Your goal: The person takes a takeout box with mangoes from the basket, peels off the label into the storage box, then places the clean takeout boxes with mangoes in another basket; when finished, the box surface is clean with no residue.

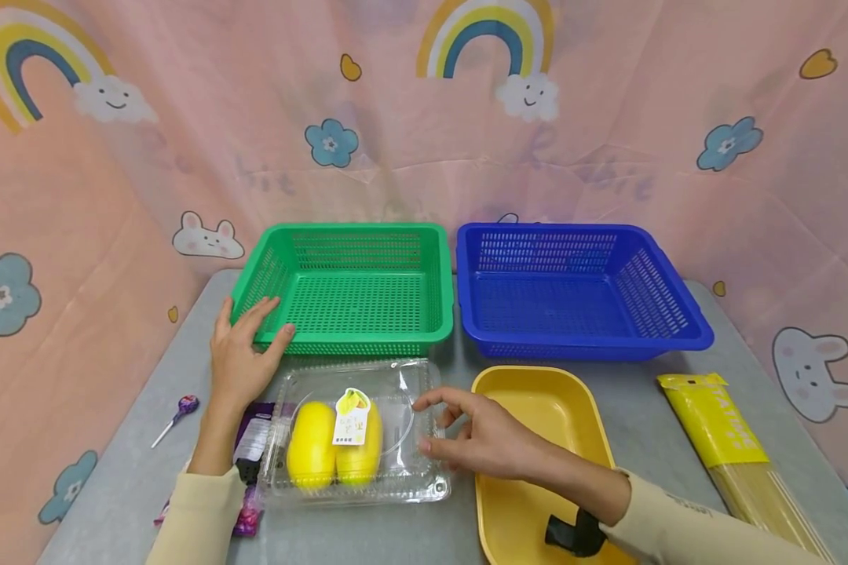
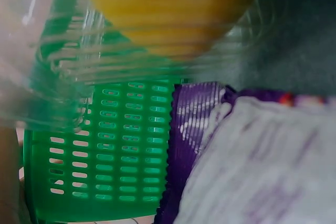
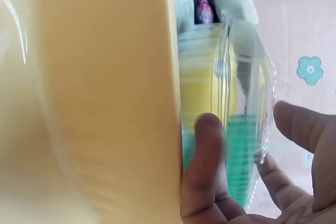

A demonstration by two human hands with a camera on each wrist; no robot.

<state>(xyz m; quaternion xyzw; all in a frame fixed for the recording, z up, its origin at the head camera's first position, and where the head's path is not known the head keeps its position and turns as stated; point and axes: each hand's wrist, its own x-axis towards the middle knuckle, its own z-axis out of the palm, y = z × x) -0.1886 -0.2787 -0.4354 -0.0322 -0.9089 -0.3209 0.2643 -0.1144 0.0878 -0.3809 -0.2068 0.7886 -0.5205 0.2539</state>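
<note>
My left hand [image 1: 243, 357] is at the near left corner of the green basket [image 1: 367, 343], fingers spread over its rim. Between my hands lies a clear plastic clamshell box [image 1: 403, 471] holding two yellow mangoes [image 1: 312, 447], with a fruit label [image 1: 351, 420] on its lid. My right hand [image 1: 484, 435] is at the box's right side, fingers loosely bent around the edge. In the right wrist view, thumb and fingers stand spread about the clear box [image 3: 247, 87]. A purple packet [image 2: 184, 129] lies beside the box, partly under my left forearm.
A blue basket [image 1: 586, 343] stands at the back right. The yellow tray [image 1: 537, 377] lies under my right forearm. A noodle packet [image 1: 721, 439] lies far right, a lollipop [image 1: 187, 405] at the left. Pink patterned cloth [image 1: 410, 188] hangs behind the table.
</note>
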